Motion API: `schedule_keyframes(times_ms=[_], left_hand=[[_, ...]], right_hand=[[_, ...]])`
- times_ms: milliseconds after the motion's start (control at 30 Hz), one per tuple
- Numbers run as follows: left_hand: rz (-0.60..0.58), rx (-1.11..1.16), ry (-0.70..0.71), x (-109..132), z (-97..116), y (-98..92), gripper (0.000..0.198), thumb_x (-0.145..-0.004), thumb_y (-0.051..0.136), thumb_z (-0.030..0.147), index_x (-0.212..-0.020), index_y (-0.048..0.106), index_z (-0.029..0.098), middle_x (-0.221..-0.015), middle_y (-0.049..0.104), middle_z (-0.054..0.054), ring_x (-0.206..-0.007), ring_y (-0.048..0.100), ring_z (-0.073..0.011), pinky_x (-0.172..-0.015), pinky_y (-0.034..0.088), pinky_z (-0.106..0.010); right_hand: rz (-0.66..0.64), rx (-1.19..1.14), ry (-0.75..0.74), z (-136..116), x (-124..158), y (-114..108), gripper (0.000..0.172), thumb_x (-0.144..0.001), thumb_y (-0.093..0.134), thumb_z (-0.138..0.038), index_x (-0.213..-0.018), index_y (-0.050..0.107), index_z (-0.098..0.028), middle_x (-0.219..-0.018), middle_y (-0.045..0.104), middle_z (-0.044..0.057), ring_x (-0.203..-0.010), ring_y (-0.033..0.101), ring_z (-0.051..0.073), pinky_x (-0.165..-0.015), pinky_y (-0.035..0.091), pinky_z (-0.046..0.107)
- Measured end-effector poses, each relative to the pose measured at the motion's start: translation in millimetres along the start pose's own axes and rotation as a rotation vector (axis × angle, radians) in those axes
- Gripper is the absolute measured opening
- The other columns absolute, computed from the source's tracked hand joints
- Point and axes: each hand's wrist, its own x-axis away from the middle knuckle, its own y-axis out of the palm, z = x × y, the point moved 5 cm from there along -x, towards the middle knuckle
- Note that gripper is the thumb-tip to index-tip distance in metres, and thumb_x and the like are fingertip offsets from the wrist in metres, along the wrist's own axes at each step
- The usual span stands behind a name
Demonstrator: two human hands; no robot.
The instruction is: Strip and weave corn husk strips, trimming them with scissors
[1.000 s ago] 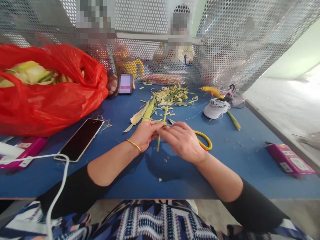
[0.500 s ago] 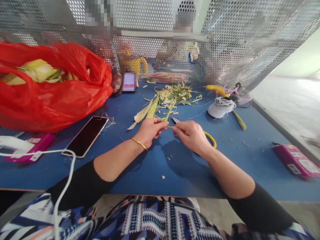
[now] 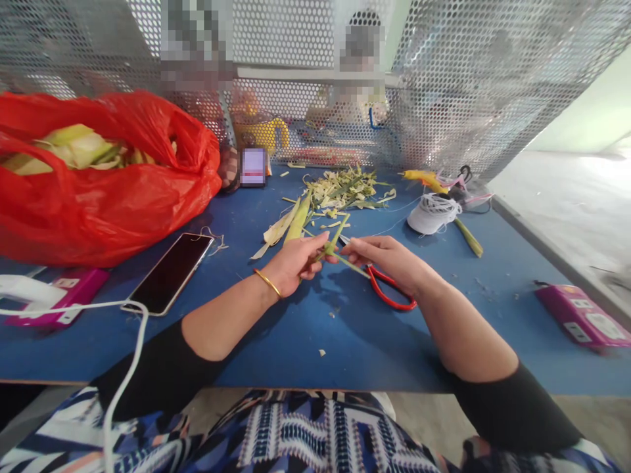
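Observation:
My left hand (image 3: pixel 294 260) pinches the crossing point of thin green leaf strips (image 3: pixel 333 244) just above the blue table (image 3: pixel 305 328). My right hand (image 3: pixel 392 257) is closed close beside it. Its fingertips touch a strip that slants down toward red-handled scissors (image 3: pixel 389 294), whose loop hangs under the palm. The scissor blade tip shows between the two hands. A gold bangle sits on my left wrist.
A red plastic bag (image 3: pixel 108 197) of pale husks fills the left. A phone (image 3: pixel 168 272), a pink box (image 3: pixel 73 292) and a white cable (image 3: pixel 129 355) lie near it. Leaf cuttings (image 3: pixel 340 187), a white thread spool (image 3: pixel 432 213) and another pink box (image 3: pixel 582 315) lie around. People sit behind the perforated screen (image 3: pixel 444 98).
My hands rose from the table and drew slightly apart. A strip now stretches between them. The scissors turned so the red handle loop shows below my right hand instead of the yellow one.

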Motion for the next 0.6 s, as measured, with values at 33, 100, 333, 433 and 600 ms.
schedule_keyframes(times_ms=[33,100,333,433,600], left_hand=[[-0.03,-0.016,-0.018,1,-1,2.2,0.029,-0.088,0.069,0.04,-0.075,0.065,0.015,-0.066,0.067,-0.005,-0.041,0.034,-0.0024,-0.04,0.014,-0.019],[-0.059,-0.066,-0.038,3,-5,5.6,0.029,-0.087,0.07,0.042,-0.075,0.065,0.015,-0.067,0.068,-0.005,-0.041,0.033,-0.0025,-0.04,0.012,-0.019],[-0.047,-0.205,0.002,2,-12,7.5,0.021,-0.083,0.072,0.033,-0.073,0.069,0.014,-0.061,0.065,-0.002,-0.04,0.033,-0.0031,-0.041,0.013,-0.021],[-0.073,-0.223,0.001,3,-10,7.8,0.018,-0.08,0.072,0.03,-0.074,0.073,0.013,-0.058,0.062,-0.001,-0.04,0.029,-0.0023,-0.042,0.012,-0.022],[-0.124,-0.28,-0.01,5,-6,8.8,0.02,-0.075,0.076,0.033,-0.073,0.074,0.013,-0.056,0.058,0.0,-0.042,0.027,-0.0033,-0.043,0.011,-0.023]], right_hand=[[0.02,-0.07,0.023,2,-1,0,0.044,-0.066,0.081,-0.06,-0.072,0.075,-0.017,-0.068,0.067,0.002,-0.064,0.058,0.013,-0.064,0.047,0.028],[0.049,-0.18,0.039,6,-2,3,0.044,-0.061,0.085,-0.058,-0.069,0.071,-0.017,-0.067,0.066,0.001,-0.06,0.056,0.011,-0.061,0.046,0.027],[0.223,-0.275,-0.083,10,-2,14,0.04,-0.059,0.086,-0.049,-0.055,0.06,-0.019,-0.053,0.059,-0.003,-0.05,0.049,0.009,-0.053,0.041,0.026],[0.325,-0.248,-0.124,12,-2,11,0.039,-0.06,0.084,-0.047,-0.054,0.057,-0.02,-0.05,0.055,-0.004,-0.047,0.047,0.009,-0.051,0.039,0.027],[0.379,-0.169,-0.155,12,-2,7,0.037,-0.065,0.078,-0.05,-0.056,0.057,-0.021,-0.051,0.055,-0.003,-0.049,0.047,0.01,-0.051,0.04,0.028]])
